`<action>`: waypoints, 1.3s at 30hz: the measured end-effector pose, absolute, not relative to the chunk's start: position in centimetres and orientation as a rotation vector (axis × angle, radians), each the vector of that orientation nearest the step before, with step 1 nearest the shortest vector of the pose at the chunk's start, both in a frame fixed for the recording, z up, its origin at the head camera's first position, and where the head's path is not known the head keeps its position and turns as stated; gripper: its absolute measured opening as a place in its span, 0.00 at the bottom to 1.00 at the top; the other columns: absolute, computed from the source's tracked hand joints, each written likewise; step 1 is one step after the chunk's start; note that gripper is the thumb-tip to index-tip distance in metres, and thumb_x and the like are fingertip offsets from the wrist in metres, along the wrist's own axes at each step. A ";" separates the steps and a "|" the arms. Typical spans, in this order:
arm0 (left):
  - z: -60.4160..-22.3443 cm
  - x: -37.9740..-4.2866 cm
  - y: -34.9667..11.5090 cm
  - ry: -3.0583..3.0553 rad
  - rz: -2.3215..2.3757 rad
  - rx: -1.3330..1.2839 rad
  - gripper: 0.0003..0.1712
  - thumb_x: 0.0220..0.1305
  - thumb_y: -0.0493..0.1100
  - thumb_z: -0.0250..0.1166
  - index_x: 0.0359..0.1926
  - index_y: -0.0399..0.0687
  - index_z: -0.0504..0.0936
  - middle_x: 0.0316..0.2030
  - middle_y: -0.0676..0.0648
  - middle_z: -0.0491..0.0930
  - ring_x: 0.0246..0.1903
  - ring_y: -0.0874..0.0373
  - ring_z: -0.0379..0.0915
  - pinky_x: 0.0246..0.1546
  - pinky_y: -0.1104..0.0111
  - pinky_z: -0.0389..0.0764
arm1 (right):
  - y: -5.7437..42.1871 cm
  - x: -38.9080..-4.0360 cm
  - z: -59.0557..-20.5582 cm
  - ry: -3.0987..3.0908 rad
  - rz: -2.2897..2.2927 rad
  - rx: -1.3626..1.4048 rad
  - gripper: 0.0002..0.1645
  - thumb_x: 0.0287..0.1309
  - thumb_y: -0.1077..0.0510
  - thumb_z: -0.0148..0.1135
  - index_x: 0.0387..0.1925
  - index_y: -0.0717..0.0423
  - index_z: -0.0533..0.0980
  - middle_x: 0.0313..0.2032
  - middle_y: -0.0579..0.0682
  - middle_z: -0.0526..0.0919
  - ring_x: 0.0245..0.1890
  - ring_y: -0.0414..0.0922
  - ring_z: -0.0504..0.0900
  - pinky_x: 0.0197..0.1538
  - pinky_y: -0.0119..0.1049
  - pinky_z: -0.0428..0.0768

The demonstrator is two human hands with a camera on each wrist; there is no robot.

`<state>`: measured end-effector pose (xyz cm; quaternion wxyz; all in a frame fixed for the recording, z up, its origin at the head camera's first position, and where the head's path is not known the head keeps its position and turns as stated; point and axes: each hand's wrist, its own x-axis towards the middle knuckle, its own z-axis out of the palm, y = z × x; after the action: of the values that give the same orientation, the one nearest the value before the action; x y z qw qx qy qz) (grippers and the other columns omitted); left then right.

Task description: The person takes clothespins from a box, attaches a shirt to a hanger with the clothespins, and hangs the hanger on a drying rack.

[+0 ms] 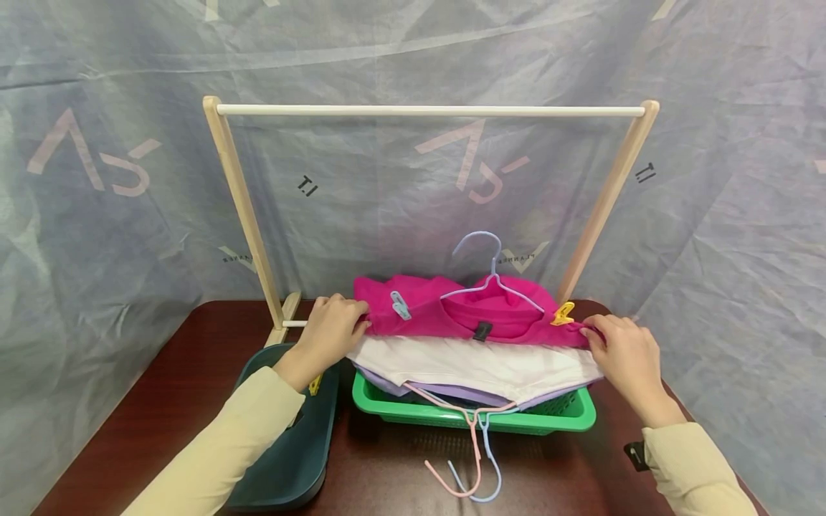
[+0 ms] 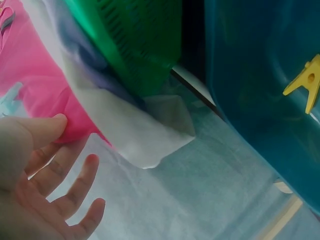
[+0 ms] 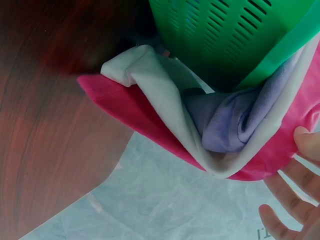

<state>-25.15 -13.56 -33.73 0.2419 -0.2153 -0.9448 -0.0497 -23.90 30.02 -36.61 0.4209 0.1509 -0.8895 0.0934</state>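
Note:
A magenta shirt [image 1: 419, 326] lies across the top of a pile of clothes, its neckline toward me. My left hand [image 1: 332, 333] pinches its left shoulder between thumb and fingers. At the other end my right hand [image 1: 626, 358] pinches the right shoulder. A light blue hanger [image 1: 494, 269] sits in the neckline with its hook pointing up. One blue clothespin [image 1: 400, 305] is on the left shoulder, a yellow clothespin [image 1: 563, 314] on the right one, and a black clip [image 1: 482, 331] at the collar. Beneath are a white shirt [image 1: 452, 362] and a purple garment [image 3: 225, 122].
The clothes rest on a green basket [image 1: 474, 423]. A pink hanger [image 1: 476, 459] and another blue hanger [image 1: 495, 473] hang over its front. To the left stands a dark teal bin [image 1: 284, 459] holding a yellow clothespin [image 2: 309, 82]. Behind rises a wooden rack with a white rail [image 1: 432, 111].

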 end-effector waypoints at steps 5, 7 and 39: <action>-33.1 -25.3 -13.5 -2.531 -0.132 -0.596 0.04 0.55 0.44 0.66 0.27 0.52 0.79 0.23 0.53 0.80 0.28 0.52 0.71 0.37 0.55 0.70 | 30.2 -23.9 -36.5 -2.201 0.222 0.378 0.06 0.42 0.63 0.66 0.27 0.57 0.78 0.22 0.54 0.81 0.21 0.55 0.76 0.23 0.47 0.67; -32.7 -25.5 -13.4 -2.506 -0.141 -0.600 0.04 0.55 0.44 0.66 0.27 0.52 0.79 0.23 0.52 0.80 0.28 0.52 0.71 0.38 0.55 0.70 | 30.3 -23.8 -36.2 -2.187 0.222 0.375 0.06 0.43 0.63 0.66 0.27 0.57 0.78 0.22 0.54 0.81 0.21 0.55 0.76 0.24 0.47 0.67; -23.7 -29.7 -10.0 -2.403 -0.425 -0.466 0.06 0.57 0.44 0.64 0.36 0.51 0.80 0.29 0.50 0.83 0.34 0.49 0.71 0.43 0.53 0.68 | 32.3 -24.8 -27.0 -2.188 0.239 0.213 0.08 0.52 0.60 0.59 0.32 0.58 0.80 0.24 0.59 0.81 0.22 0.58 0.74 0.22 0.52 0.65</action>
<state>-29.66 -10.05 -23.69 0.3225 -0.1776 -0.9156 -0.1618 -24.84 32.34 -26.98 0.4485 0.0861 -0.8844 0.0965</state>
